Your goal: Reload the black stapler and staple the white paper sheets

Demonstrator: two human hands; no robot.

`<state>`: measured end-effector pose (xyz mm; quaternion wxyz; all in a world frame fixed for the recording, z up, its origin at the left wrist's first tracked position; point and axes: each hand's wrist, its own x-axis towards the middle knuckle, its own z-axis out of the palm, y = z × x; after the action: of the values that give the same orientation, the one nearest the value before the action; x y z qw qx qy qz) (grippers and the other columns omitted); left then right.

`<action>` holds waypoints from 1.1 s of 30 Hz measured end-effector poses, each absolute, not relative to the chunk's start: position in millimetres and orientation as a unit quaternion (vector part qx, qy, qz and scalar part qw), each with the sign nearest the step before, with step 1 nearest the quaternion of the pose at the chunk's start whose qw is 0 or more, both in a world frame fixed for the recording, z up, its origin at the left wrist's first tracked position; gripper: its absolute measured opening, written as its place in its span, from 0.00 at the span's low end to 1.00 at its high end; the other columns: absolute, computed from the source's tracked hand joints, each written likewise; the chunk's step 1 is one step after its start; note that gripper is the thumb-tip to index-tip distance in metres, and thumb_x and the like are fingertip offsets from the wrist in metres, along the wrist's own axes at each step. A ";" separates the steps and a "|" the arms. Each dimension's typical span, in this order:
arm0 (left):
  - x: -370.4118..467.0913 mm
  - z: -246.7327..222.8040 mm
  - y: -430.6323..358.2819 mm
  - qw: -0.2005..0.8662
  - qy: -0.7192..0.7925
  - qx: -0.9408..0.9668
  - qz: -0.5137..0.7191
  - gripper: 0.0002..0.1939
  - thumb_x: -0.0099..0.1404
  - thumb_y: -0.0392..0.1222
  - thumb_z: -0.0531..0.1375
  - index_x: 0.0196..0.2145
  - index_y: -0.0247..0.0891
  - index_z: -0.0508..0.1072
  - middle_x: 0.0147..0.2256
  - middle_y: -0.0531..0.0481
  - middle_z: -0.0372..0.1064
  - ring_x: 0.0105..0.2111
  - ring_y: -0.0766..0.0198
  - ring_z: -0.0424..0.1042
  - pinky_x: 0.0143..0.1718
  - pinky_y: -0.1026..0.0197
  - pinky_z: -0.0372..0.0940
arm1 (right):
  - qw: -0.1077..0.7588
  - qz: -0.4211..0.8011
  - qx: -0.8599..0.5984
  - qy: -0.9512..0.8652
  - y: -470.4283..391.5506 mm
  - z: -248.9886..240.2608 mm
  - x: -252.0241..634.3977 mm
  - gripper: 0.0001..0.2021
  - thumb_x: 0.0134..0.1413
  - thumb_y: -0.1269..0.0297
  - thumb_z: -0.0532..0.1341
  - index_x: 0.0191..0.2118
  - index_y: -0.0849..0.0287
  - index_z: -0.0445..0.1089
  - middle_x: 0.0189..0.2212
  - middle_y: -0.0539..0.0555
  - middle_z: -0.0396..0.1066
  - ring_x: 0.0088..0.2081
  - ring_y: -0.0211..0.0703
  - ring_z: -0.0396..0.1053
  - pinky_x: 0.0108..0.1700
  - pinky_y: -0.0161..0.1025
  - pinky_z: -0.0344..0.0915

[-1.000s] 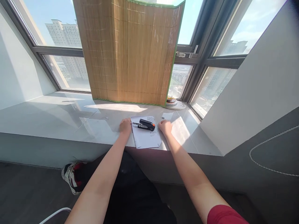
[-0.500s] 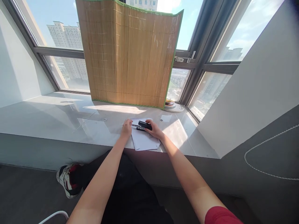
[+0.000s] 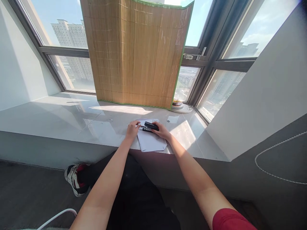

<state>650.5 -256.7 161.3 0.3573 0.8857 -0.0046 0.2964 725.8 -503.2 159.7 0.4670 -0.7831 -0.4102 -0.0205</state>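
Black stapler (image 3: 151, 126): on top of the papers (image 3: 152, 142), toward their far part, lying roughly crosswise. A thin silver strip shows at its left end, beside the black upper arm.

Right hand (image 3: 162, 130): closed round the stapler's right end, fingers over the top; grip holding. Left hand (image 3: 132, 129): at the stapler's left end, thumb and fingers drawn narrow by the silver strip. Cannot tell whether it pinches the strip or only sits against it.

Papers: white, near edge of the sill (image 3: 115, 127), dark print along the far edge, near part plain. Small bits (image 3: 111, 120) on the sill, left of the left hand and farther off. Another small piece (image 3: 168, 121) lies beyond the right hand, to its right; both too small to name.

Far side: slatted bamboo mat (image 3: 141, 57), green-edged, upright before the window, lower edge at the sill. Stack of plates (image 3: 178, 106) by its lower right corner, in front of the glass. Sun patches on the sill, one bright to the right of the right hand.

Below, left: shoe (image 3: 76, 180), white, black and red, on the dark floor. White cable (image 3: 57, 217) nearer still. Beaded cord (image 3: 266, 151) loops at far right of view.
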 end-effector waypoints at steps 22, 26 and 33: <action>651.5 165.8 -264.3 0.312 -0.017 0.928 0.202 0.10 0.69 0.31 0.60 0.41 0.42 0.79 0.45 0.44 0.77 0.49 0.50 0.74 0.56 0.47 0.68 | 0.464 -0.002 -0.784 -0.412 -503.0 166.9 721.6 0.21 0.60 0.48 0.66 0.53 0.54 0.72 0.46 0.54 0.77 0.47 0.51 0.73 0.53 0.46 0.69; 651.7 165.2 -264.3 0.306 -0.013 0.931 0.197 0.10 0.68 0.32 0.60 0.42 0.43 0.80 0.45 0.44 0.77 0.50 0.50 0.75 0.56 0.47 0.69 | 0.460 -0.006 -0.783 -0.418 -503.5 164.0 724.6 0.21 0.60 0.48 0.65 0.54 0.53 0.72 0.47 0.53 0.77 0.48 0.52 0.74 0.53 0.46 0.68; 653.3 160.7 -258.8 0.345 -0.021 0.914 0.210 0.13 0.67 0.29 0.59 0.41 0.43 0.82 0.44 0.45 0.81 0.49 0.51 0.78 0.57 0.48 0.71 | 0.459 -0.002 -0.789 -0.408 -503.4 163.8 724.9 0.22 0.59 0.47 0.66 0.54 0.53 0.72 0.46 0.53 0.78 0.48 0.52 0.74 0.51 0.45 0.69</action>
<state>653.3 -258.8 160.7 0.3453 0.9144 -0.0207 0.2103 724.9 -503.4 163.8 0.4590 -0.7894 -0.4075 -0.0019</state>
